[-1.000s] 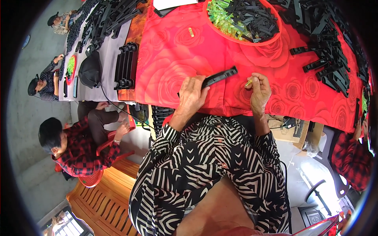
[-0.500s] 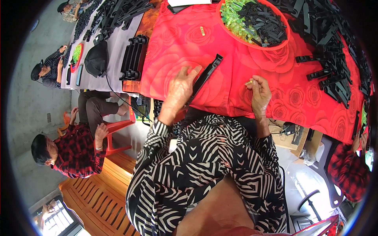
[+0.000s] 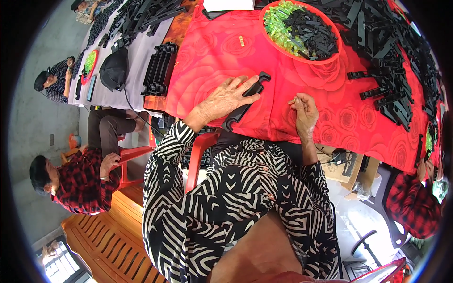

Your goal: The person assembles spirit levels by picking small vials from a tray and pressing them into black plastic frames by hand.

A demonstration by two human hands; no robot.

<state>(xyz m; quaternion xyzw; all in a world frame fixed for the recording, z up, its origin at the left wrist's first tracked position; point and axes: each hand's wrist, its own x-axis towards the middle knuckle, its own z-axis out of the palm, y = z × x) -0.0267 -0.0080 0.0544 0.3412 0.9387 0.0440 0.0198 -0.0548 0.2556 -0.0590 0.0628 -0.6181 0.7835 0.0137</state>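
Note:
A black plastic bar with a hook-shaped notch at each end [image 3: 246,104] lies slanted on the red cloth near the table's front edge. My left hand [image 3: 227,98] reaches over it from the left, thumb and fingers gripping its upper half. To the right, my right hand [image 3: 306,115] is raised just above the cloth, thumb and fingertips pinched on a small yellowish clear piece [image 3: 292,101]. The piece is mostly covered by the fingers, and a gap separates it from the bar. Another small yellow piece [image 3: 242,41] lies alone farther back on the cloth.
A round red basket [image 3: 302,60] holds yellow-green pieces and small black parts. Black bars [image 3: 389,92] are heaped on the right. At left stand lined-up black bars [image 3: 160,68] and a black cap [image 3: 114,70]. Other people sit at left and right; a red chair [image 3: 200,153] is beside me.
The black bar has turned so its notched profile shows, and my left hand has shifted right, farther over it. My right hand has barely moved, still pinching the small piece.

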